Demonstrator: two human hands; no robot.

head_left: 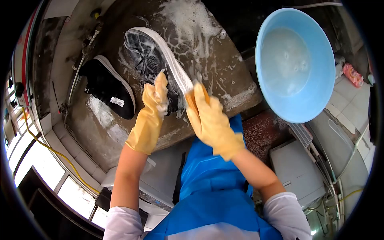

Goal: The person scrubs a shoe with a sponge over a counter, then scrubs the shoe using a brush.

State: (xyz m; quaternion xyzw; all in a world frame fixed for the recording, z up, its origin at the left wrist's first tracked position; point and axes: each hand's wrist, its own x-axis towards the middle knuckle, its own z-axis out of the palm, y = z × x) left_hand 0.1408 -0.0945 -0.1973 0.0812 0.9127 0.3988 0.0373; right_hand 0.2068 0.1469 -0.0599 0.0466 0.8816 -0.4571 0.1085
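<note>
A soapy black sneaker with a white sole (150,54) lies on the wet concrete slab, its toe pointing away from me. My left hand (154,100), in a yellow rubber glove, is closed on the near part of this sneaker. Gloved the same way, my right hand (210,122) grips an orange-brown scrubbing brush (192,103) against the side of the white sole; motion blurs it slightly, and its bristles are hidden. Left of them rests the other black sneaker (108,86), with a small white label on it.
White foam (188,24) spreads over the concrete slab (236,76). A light blue basin (298,110) with cloudy, soapy water stands at the right. A pipe with a tap (86,50) runs along the left wall. A red packet (353,75) lies at the far right.
</note>
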